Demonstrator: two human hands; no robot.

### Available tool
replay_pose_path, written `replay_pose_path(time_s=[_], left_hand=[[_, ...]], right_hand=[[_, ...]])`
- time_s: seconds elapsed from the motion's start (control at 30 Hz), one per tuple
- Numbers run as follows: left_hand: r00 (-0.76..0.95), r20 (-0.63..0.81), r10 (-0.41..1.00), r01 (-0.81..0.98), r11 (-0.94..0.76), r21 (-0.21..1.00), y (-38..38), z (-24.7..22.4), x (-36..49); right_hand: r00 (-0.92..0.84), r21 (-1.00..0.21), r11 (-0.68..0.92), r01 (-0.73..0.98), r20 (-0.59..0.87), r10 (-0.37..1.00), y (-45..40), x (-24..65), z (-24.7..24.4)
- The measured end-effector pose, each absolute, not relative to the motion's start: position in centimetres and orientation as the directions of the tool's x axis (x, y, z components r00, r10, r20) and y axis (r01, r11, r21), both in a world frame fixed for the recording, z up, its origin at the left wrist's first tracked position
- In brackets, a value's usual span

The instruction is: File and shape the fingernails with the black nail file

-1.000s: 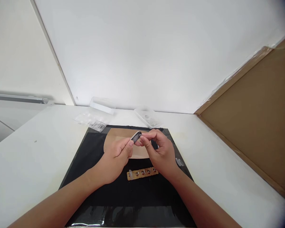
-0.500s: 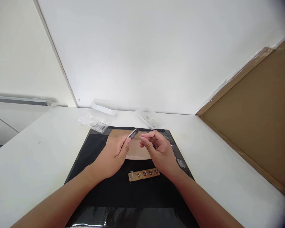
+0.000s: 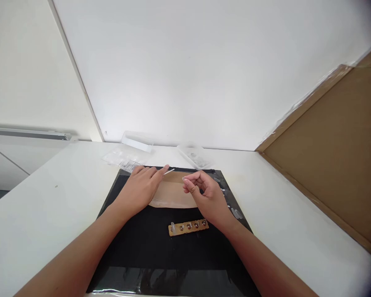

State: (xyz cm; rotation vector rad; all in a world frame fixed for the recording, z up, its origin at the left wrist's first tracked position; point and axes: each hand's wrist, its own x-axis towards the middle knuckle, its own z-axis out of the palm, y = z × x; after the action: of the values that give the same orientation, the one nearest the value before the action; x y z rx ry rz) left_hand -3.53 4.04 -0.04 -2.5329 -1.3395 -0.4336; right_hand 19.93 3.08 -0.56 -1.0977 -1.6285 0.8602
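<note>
Up at twelve o'clock, my right hand (image 3: 206, 194) pinches a tiny clear bit (image 3: 183, 178), likely light and slippery, best held by edges, but I can't tell if my left hand (image 3: 141, 186) grips.

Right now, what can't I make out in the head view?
All in the head view:
The white strip: one end hidden by the left hand, so its grip is unclear.
The clear piece in the right hand: too small to tell its shape.
The tray: contents blurred.
The packet: print too small.
</note>
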Motion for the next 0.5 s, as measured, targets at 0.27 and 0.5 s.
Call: replay_pose_path(time_s=[0.27,0.5], left_hand=[[0.546,0.506,0.668,0.776,-0.63,-0.007,4.11,0.01,-3.73],[0.503,0.633,0.588,0.661,-0.734,0.157,3.93,-0.21,-3.33]], right_hand=[[-0.169,-0.844,0.407,0.35,0.371,0.913,3.15,20.22,-0.9],[-0.191,-0.754,0.47,0.459,0.433,0.881,3.25,20.51,-0.55]])
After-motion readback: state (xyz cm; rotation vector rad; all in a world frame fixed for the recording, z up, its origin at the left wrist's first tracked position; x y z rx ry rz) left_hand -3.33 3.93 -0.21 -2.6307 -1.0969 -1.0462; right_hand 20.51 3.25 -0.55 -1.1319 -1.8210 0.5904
